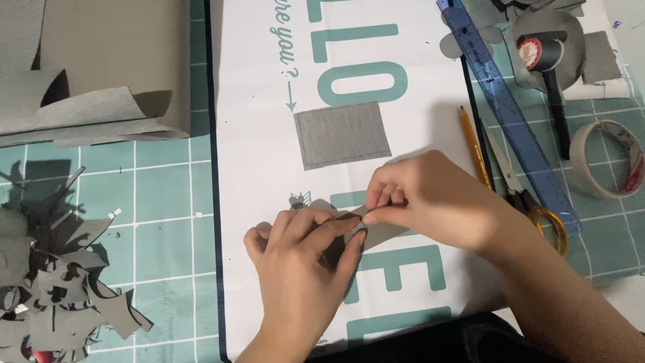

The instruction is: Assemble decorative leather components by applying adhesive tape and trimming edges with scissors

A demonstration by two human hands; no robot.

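Pinching one small grey paper piece [376, 232] between them, left hand [302, 269] and right hand [426, 198] meet fingertip to fingertip over the white printed sheet [255, 168], fingers curled shut on it. One flat grey ribbed square [342, 134] lies just above. Right: one pencil [474, 144], one scissors [527, 195], one blue ruler [507, 107], one tape roll [608, 161]. Left: grey scraps [60, 296].

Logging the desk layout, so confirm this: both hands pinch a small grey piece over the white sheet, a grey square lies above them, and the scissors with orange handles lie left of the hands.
One detail is wrong. The scissors lie right of the hands, beside the pencil and blue ruler, as the head view shows. The rest holds: left hand and right hand pinch the small grey piece over the white sheet, grey square above.
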